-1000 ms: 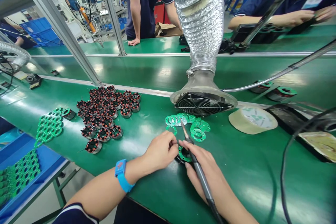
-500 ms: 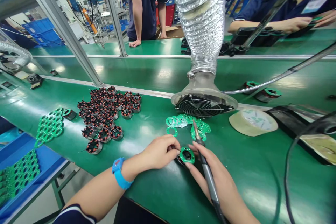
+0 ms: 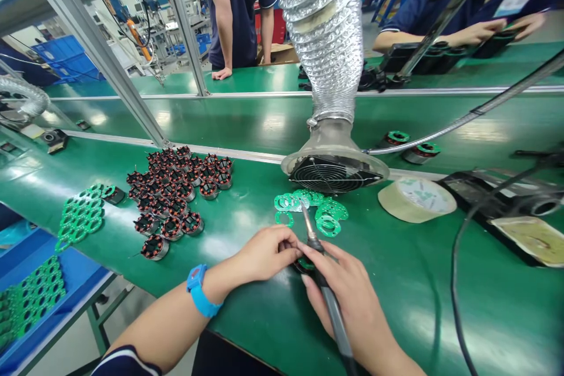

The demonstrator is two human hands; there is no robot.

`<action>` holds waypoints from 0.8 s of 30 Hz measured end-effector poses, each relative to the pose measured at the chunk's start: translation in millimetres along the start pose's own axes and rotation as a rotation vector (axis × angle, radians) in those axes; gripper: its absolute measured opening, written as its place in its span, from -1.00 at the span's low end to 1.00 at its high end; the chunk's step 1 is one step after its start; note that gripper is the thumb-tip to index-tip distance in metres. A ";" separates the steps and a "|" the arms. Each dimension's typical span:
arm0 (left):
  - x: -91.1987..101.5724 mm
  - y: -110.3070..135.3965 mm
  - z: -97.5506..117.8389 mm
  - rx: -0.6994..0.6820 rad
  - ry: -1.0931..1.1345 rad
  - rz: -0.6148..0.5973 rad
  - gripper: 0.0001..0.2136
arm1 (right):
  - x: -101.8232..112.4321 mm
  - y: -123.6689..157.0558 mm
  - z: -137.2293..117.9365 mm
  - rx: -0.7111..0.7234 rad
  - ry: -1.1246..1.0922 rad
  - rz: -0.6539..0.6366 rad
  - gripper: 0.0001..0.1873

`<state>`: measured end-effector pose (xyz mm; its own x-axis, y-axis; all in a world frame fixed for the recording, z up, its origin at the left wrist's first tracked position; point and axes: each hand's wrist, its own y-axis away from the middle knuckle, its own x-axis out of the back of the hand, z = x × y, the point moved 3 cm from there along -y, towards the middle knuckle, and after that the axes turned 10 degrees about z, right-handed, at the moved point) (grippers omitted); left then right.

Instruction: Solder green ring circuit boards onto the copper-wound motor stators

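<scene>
My left hand, with a blue wrist strap on its wrist, is closed, its fingertips pinching the edge of a motor stator topped with a green ring-shaped circuit board. Fingers cover most of that stator. My right hand is wrapped round a soldering iron, whose tip points up and away from me. Its fingertips reach over the stator and meet those of the left hand. Just beyond both hands lie several loose green ring boards, some overlapping.
Several wound stators cluster at left, beside a green board panel. A fume extractor hood hangs ahead. To the right are a tape roll, a soldering-iron stand and a cable. Two people stand or sit across the bench.
My right hand has moved left and over the stator, bringing the soldering iron with it. The ring board on the stator is now mostly covered. The whole view has shifted slightly.
</scene>
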<state>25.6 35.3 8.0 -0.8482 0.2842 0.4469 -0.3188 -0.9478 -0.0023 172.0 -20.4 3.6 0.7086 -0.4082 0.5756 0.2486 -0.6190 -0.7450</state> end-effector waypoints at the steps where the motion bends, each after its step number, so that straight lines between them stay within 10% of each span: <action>1: -0.3 0.4 0.4 0.004 -0.006 0.007 -0.94 | 0.4 0.2 1.2 -0.013 0.025 0.005 -0.52; 24: -8.0 2.5 4.7 -0.099 -0.373 0.163 -0.89 | 31.1 9.0 14.3 -0.314 -0.106 0.238 -0.78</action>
<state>33.6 30.0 8.7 -0.6857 0.0424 0.7266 -0.2471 -0.9526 -0.1776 205.7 -29.1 10.0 0.7900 -0.5035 0.3498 -0.1323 -0.6972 -0.7046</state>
